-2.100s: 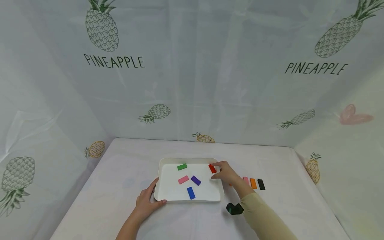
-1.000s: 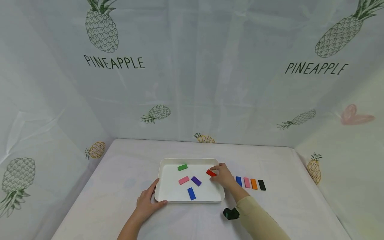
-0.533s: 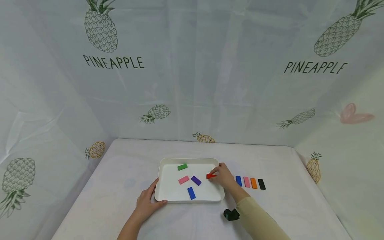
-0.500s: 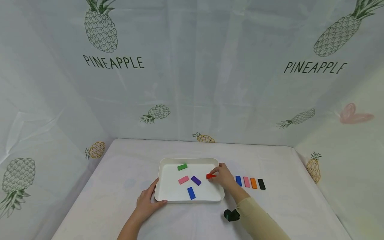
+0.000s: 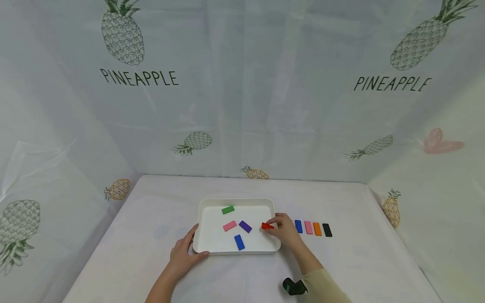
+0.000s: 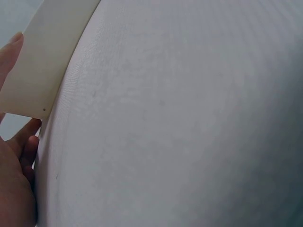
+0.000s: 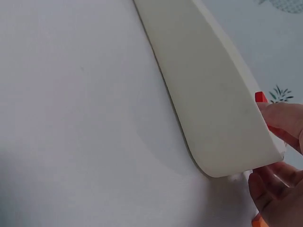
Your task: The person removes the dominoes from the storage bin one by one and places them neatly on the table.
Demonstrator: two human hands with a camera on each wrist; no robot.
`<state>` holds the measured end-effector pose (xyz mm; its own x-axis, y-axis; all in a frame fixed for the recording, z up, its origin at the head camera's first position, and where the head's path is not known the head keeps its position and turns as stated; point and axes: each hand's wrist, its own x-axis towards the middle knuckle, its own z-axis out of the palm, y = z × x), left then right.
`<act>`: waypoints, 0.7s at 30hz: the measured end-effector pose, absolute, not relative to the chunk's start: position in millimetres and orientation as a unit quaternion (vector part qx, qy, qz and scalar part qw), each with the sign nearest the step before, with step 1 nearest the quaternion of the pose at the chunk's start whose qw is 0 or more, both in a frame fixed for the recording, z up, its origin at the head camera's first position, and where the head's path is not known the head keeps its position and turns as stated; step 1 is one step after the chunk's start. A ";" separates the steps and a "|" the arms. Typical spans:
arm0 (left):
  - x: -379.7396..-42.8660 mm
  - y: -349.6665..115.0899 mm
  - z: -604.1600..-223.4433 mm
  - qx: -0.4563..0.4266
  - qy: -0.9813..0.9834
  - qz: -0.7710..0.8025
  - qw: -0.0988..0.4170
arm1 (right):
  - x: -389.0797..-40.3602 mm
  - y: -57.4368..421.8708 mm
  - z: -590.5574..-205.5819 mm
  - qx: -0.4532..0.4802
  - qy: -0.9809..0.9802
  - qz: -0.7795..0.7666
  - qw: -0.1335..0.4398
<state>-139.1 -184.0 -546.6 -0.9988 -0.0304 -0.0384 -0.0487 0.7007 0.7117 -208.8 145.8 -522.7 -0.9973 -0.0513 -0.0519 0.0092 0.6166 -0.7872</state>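
A white tray (image 5: pixel 212 239) lies on the white cloth. My left hand (image 5: pixel 182 254) grips its front left corner, thumb at the front rim and fingers along the left side. Over the tray's right side, my right hand (image 5: pixel 288 230) pinches a small red rectangular block (image 5: pixel 267 226) between thumb and fingers. In the right wrist view only an end of the red block (image 7: pixel 260 97) shows above the tray wall (image 7: pixel 208 90). Elsewhere in the tray lie a green block (image 5: pixel 228 209), a pink block (image 5: pixel 229 226), a purple block (image 5: pixel 245 226) and a blue block (image 5: pixel 239 242).
Right of the tray stands a row with another blue block (image 5: pixel 298 226), a pink one, an orange block (image 5: pixel 317 229) and a black block (image 5: pixel 327 229). A dark device (image 5: pixel 294 286) is at the right wrist. Pineapple-print curtain (image 5: pixel 242 92) encloses the table's back and sides.
My right hand has taken hold of the red block near the back right corner, turned it and drawn it toward the front. My left hand keeps its place at the tray.
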 end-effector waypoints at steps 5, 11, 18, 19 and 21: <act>-139.1 -183.7 -546.9 -0.021 0.923 0.383 0.013 | -195.1 151.1 -524.9 0.017 0.878 -0.478 0.027; -139.5 -184.3 -546.9 -0.029 0.921 0.388 0.018 | -179.9 152.9 -527.4 0.054 0.843 -0.534 0.008; -139.4 -184.1 -547.6 -0.022 0.918 0.395 0.010 | -165.4 155.4 -533.4 0.111 0.763 -0.636 -0.031; -139.3 -183.8 -547.5 -0.020 0.918 0.396 0.008 | -164.0 156.2 -534.3 0.121 0.745 -0.654 -0.039; -139.0 -183.5 -546.6 -0.022 0.918 0.397 0.008 | -161.8 158.5 -536.2 0.135 0.716 -0.683 -0.056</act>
<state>-139.0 -183.5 -546.6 -0.9989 -0.0331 -0.0323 -0.0462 0.6841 0.7279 -161.8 158.5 -536.2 -0.9573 0.2693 -0.1049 0.1175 0.0312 -0.9926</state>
